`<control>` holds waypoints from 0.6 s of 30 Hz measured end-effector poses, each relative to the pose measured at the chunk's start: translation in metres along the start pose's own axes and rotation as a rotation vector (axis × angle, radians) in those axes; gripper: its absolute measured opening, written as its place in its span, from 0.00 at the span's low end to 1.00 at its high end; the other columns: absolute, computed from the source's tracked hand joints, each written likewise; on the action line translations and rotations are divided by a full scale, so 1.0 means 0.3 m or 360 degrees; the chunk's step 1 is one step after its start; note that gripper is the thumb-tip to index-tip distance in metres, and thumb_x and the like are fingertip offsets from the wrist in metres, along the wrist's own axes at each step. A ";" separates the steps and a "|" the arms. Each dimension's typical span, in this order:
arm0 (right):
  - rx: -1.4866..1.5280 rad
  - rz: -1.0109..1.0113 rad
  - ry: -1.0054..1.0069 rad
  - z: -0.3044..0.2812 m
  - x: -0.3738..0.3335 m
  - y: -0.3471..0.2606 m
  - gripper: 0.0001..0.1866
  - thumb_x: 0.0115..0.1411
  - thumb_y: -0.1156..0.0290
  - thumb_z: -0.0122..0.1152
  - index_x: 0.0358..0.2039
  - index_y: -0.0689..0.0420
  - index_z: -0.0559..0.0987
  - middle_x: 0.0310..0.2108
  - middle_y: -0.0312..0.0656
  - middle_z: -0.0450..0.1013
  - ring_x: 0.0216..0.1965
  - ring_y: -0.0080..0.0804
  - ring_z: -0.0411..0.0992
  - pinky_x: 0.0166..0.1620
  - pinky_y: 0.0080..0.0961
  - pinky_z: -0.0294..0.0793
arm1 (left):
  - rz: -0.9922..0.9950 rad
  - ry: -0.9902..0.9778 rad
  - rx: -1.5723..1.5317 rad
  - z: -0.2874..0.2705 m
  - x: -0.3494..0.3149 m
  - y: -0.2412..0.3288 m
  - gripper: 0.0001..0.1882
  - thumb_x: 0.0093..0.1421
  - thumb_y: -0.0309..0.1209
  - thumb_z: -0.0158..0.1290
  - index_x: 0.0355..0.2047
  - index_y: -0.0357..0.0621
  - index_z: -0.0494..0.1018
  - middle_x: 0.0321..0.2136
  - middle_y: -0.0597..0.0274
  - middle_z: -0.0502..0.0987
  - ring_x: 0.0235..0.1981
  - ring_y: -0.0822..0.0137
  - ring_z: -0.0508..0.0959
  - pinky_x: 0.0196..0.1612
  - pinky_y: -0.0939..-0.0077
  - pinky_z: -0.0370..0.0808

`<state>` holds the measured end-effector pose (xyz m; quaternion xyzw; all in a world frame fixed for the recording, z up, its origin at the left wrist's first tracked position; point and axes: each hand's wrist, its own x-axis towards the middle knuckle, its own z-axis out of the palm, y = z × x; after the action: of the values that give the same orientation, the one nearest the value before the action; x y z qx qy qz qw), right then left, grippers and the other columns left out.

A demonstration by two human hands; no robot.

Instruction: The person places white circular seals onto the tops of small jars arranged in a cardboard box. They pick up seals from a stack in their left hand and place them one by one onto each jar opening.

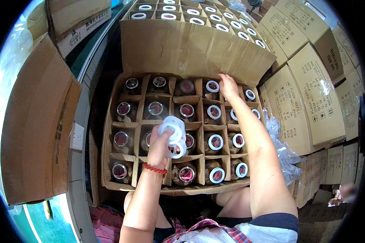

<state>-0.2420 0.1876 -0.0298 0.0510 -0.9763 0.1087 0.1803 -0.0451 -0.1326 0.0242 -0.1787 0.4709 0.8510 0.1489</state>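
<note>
Your left hand (158, 146) is holding a loose stack of white rings (177, 124) above the middle of the partitioned carton (207, 189), its fingers closing around the stack's near side. The rings are looking light, smooth and slightly springy, so they are probably slipping easily over one another; the outer rims are offering the surest hold. Your right hand (228, 86) is reaching to the back row, beside a ringed flask mouth (212, 86); you cannot tell whether those fingers are gripping anything. The bare-mouthed glass flasks (155, 108) are likely fragile, each sitting in its own cardboard cell. Beyond, an upright cardboard panel (190, 46) is standing before more ringed flasks, while stacked cartons (290, 107) and crumpled clear plastic (286, 164) are crowding the right side.
</note>
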 end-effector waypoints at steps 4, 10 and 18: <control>0.0299 0.0275 -0.0019 0.053 -0.014 0.039 0.17 0.56 0.68 0.56 0.46 0.55 0.76 0.38 0.47 0.76 0.42 0.41 0.74 0.46 0.35 0.72 | -0.0019 -0.0025 0.0052 -0.003 -0.004 0.001 0.18 0.59 0.29 0.44 0.50 0.38 0.63 0.41 0.56 0.73 0.40 0.64 0.75 0.42 0.67 0.73; 0.0433 0.0614 -0.0134 0.087 -0.009 0.000 0.16 0.53 0.69 0.62 0.44 0.50 0.77 0.33 0.44 0.78 0.37 0.37 0.77 0.43 0.33 0.73 | -0.0018 -0.0013 0.0030 -0.006 -0.010 0.007 0.18 0.59 0.28 0.43 0.50 0.37 0.63 0.41 0.56 0.73 0.41 0.64 0.75 0.43 0.67 0.73; -0.0246 0.0129 0.0025 0.084 -0.036 -0.051 0.10 0.57 0.69 0.56 0.39 0.52 0.79 0.40 0.40 0.72 0.44 0.41 0.70 0.45 0.37 0.68 | -0.0021 -0.0021 0.0024 -0.016 0.002 -0.011 0.18 0.58 0.27 0.43 0.49 0.36 0.62 0.40 0.53 0.72 0.40 0.63 0.75 0.43 0.67 0.73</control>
<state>-0.2385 0.1677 -0.0537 -0.0034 -0.9815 0.0405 0.1870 -0.0436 -0.1350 0.0190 -0.1751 0.4752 0.8475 0.1591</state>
